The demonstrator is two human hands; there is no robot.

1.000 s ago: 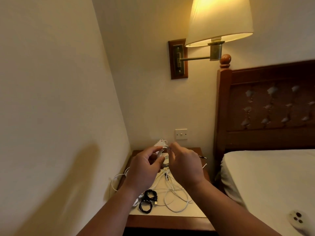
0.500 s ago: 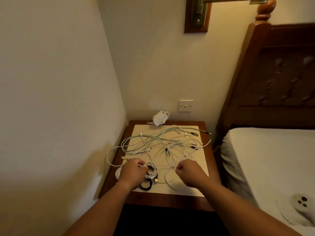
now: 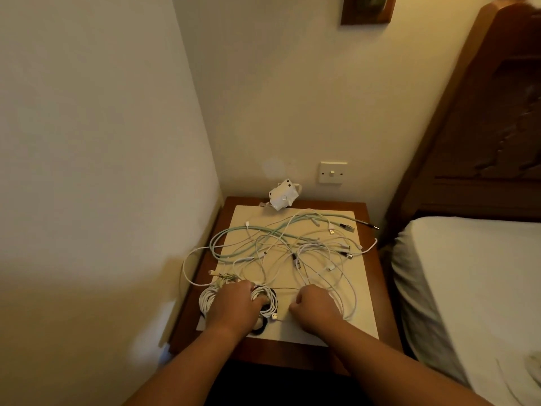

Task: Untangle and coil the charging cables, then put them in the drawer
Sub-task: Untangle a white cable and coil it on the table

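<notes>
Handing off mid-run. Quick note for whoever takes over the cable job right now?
Left hand: grips the coiled white cable at the nightstand's front left; a black coil lies partly under it.
Right hand: curled beside a loose white loop; grasp unclear.
Cable tangle, white and mint-green, covers the middle; white charger at the back.
Done: two coils, it seems.
Left: untangle and coil the rest, then all into the drawer, which is out of view.

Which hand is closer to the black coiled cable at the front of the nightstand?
Left. The left hand lies over the black coiled cable, partly covering it; the right hand is off to its right, apart from it.
</notes>
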